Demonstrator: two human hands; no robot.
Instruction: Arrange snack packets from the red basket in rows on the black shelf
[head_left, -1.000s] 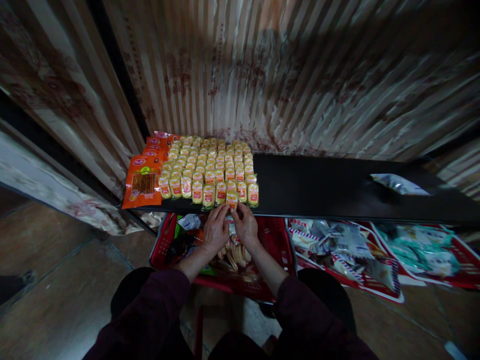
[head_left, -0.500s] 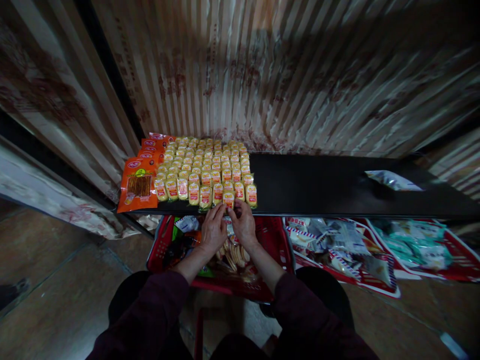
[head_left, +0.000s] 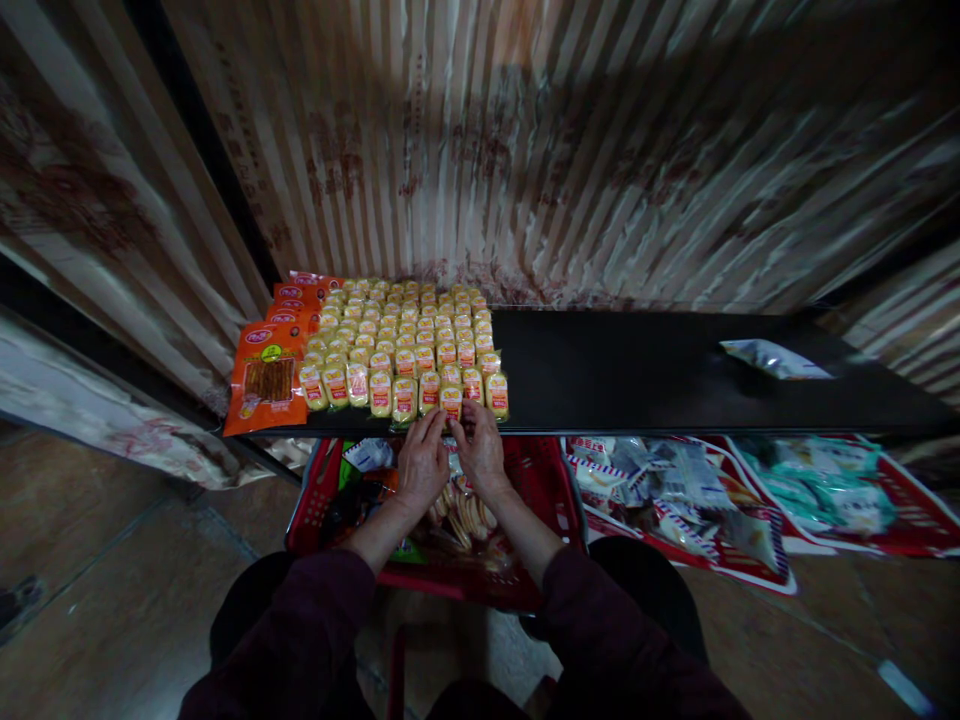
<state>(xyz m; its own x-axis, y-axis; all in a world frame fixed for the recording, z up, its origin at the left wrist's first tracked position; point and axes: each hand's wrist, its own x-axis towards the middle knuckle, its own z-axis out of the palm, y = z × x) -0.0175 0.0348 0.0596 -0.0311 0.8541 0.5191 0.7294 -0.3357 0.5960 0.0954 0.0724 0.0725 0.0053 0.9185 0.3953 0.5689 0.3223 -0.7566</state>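
At the front edge of the black shelf, a small wrapped yellow snack cake (head_left: 451, 400) with a red and white label is between my fingertips. My left hand (head_left: 422, 462) pinches its left side and lower edge. From the right, my right hand (head_left: 481, 450) holds the same snack cake, its fingertips close to the neighbouring packs. Behind and beside it, several rows of matching yellow snack cakes (head_left: 405, 360) stand packed side by side. Left of these rows, orange snack bags (head_left: 268, 380) overlap in a column. The lower part of the held pack is hidden by my fingers.
Below the shelf (head_left: 600, 370) stands a red basket (head_left: 551, 500) with mixed packaged snacks. To its right are a red basket of white packets (head_left: 682, 485) and another of green packets (head_left: 844, 485). One silvery packet (head_left: 776, 360) lies at the shelf's right. A patterned curtain (head_left: 465, 140) hangs behind.
The view has shifted slightly, so the shelf and its goods appear a little further left. Both hands stay at the same front snack cake, with only slight finger movement.
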